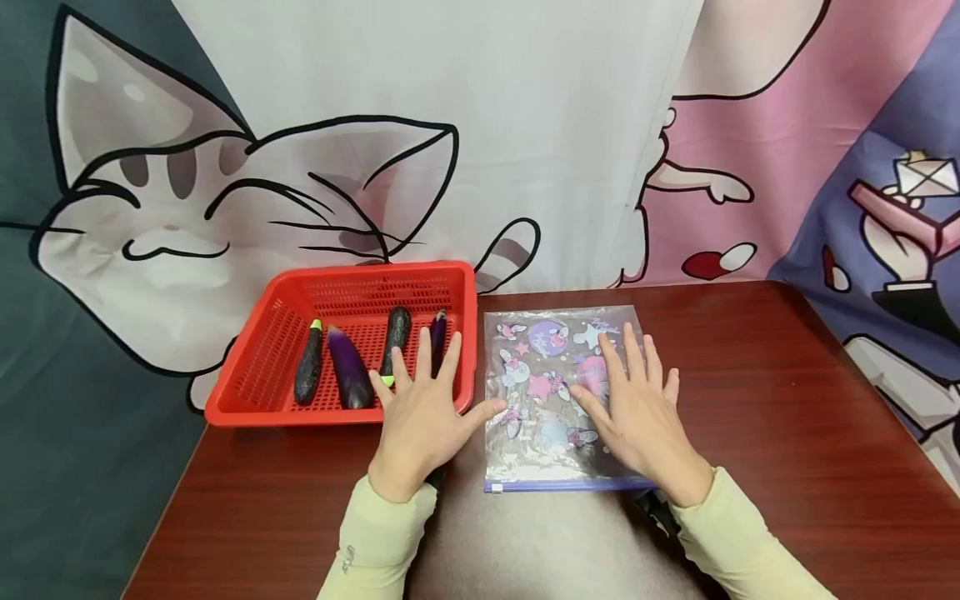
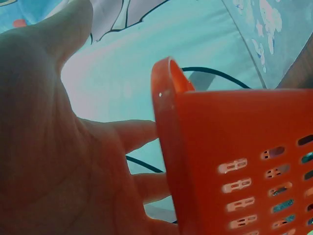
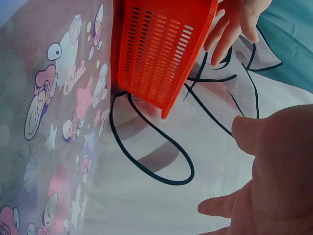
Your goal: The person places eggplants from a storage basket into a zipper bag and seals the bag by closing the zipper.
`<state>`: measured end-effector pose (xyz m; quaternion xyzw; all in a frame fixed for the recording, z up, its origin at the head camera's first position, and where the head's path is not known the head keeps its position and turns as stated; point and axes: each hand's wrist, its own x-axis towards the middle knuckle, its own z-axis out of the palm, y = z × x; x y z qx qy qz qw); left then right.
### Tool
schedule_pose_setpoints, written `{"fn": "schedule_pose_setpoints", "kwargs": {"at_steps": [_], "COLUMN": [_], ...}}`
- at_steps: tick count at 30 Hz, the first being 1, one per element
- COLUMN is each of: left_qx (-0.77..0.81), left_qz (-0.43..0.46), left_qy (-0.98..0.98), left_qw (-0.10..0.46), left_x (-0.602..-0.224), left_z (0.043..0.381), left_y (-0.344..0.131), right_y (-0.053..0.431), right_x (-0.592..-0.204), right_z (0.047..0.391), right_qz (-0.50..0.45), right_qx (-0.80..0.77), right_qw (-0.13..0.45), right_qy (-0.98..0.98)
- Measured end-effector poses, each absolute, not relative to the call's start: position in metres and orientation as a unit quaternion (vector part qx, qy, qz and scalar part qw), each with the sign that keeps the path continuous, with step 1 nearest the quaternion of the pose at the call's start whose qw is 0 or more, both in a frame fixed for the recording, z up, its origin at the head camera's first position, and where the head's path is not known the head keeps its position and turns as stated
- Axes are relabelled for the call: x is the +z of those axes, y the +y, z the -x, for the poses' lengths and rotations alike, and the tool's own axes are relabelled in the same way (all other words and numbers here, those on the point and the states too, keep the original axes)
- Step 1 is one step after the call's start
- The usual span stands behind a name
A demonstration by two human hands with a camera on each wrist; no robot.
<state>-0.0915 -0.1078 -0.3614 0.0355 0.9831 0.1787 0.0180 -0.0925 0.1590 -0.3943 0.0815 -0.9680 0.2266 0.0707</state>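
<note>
My two hands are spread wide, palms down, and neither one holds anything. My left hand (image 1: 422,425) is over the near right corner of the red basket (image 1: 258,417); I cannot tell whether its fingers touch the rim. My right hand (image 1: 647,423) hovers above the right half of the clear zip bag (image 1: 551,410), its thumb and fingers apart.

The basket sits at the far left corner of the desk (image 1: 795,417), bright red plastic with a smooth rim and rows of slots through its walls and floor. In it lie four vegetables, pointing roughly toward the desk's far edge: a dark, speckled one with a lime-green tip (image 1: 308,364) on the left, then a plump, glossy purple eggplant (image 1: 350,369), another dark one (image 1: 398,327) with its green end toward me, and a slim purple one (image 1: 438,329) by the right wall, partly behind my fingers.

The bag lies flat just right of the basket, close to the middle of the desk's far edge. It is see-through and shiny, printed with pink stars, pastel shapes and small cartoon figures. A purple zip strip (image 1: 562,484) runs along the side facing the desk's near edge, its white slider (image 1: 497,487) at the left end.
</note>
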Motion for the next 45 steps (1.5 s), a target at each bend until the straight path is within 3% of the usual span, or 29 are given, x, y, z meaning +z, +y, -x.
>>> {"fn": "schedule_pose_setpoints", "kwargs": {"at_steps": [27,45], "left_qx": [0.172,0.127], "left_qz": [-0.03,-0.027], "left_qy": [0.982,0.983], "left_qw": [0.067,0.132], "left_x": [-0.33,-0.314], "left_z": [0.127,0.144], "left_y": [-0.151,-0.161], "right_y": [0.164,0.166], "right_x": [-0.395,-0.402], "right_z": [0.083,0.075], "right_qz": [-0.144,-0.213], "right_qx": [0.202,0.185], "right_qw": [0.06,0.05], "right_qy": [-0.967,-0.958]}}
